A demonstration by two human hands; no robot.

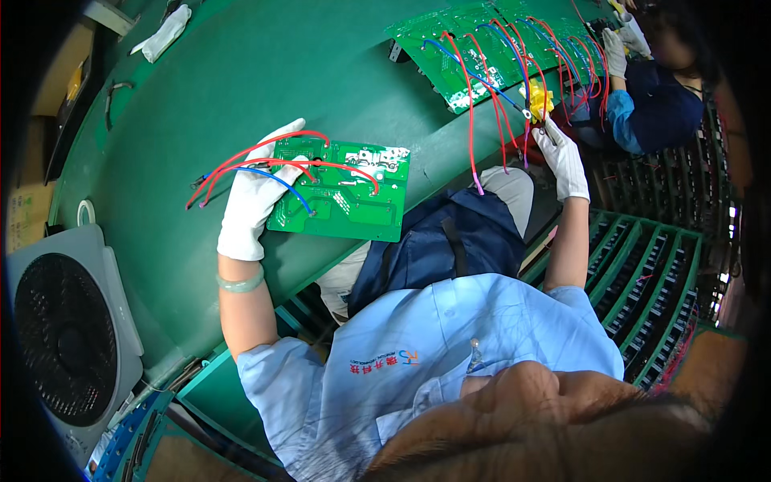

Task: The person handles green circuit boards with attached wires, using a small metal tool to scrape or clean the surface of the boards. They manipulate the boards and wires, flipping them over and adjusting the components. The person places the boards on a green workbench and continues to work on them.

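My left hand [247,201], in a white glove, grips a green circuit board [361,210] by its left edge, thumb on top. Red wires [261,163] and a blue wire [299,196] rise from this board and loop left over the glove. On the right, my gloved right hand [565,167] has its fingers pinched at the lower end of a red wire [543,80], beside a crumpled yellow piece [538,100]. That wire comes from a row of green boards [438,68] along the far table edge. The exact contact at my fingertips is small and partly hidden.
Other red wires [472,128] hang over the edge of the green table [193,120]. A co-worker's gloved hand [615,55] is at the far right. A fan [68,337] stands at left, a white glove [163,34] lies far left, and green racks [642,277] stand at right.
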